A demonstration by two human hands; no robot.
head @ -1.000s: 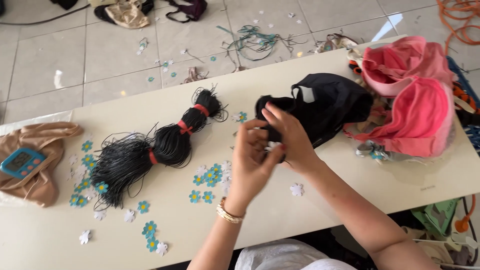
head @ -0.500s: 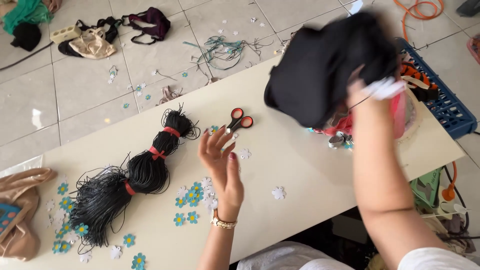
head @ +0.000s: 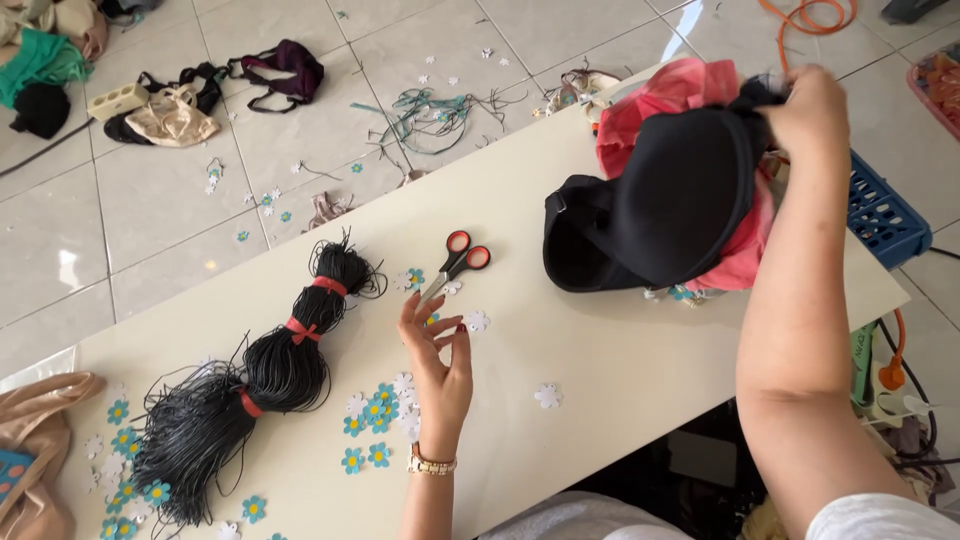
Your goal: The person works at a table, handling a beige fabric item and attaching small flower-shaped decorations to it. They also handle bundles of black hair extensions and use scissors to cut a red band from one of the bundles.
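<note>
My right hand (head: 815, 110) grips the edge of a black bra (head: 660, 210) and holds it over a pile of pink bras (head: 670, 95) at the table's far right. My left hand (head: 438, 365) hovers open above the cream table (head: 600, 370), fingers spread, just below a pair of red-handled scissors (head: 455, 265). Small blue and white fabric flowers (head: 370, 415) lie by the left wrist. A thick bundle of black cord (head: 270, 370) tied with red bands lies to the left.
A beige bra (head: 35, 440) sits at the table's left end. A blue crate (head: 885, 215) stands on the floor at right, near an orange cable (head: 805, 15). Garments (head: 170, 105), thread scraps (head: 430, 105) and flower cutouts litter the tiled floor.
My right hand lifted the black bra off the table and carried it right onto the pink pile. My left hand let go and stayed open near the now uncovered scissors.
</note>
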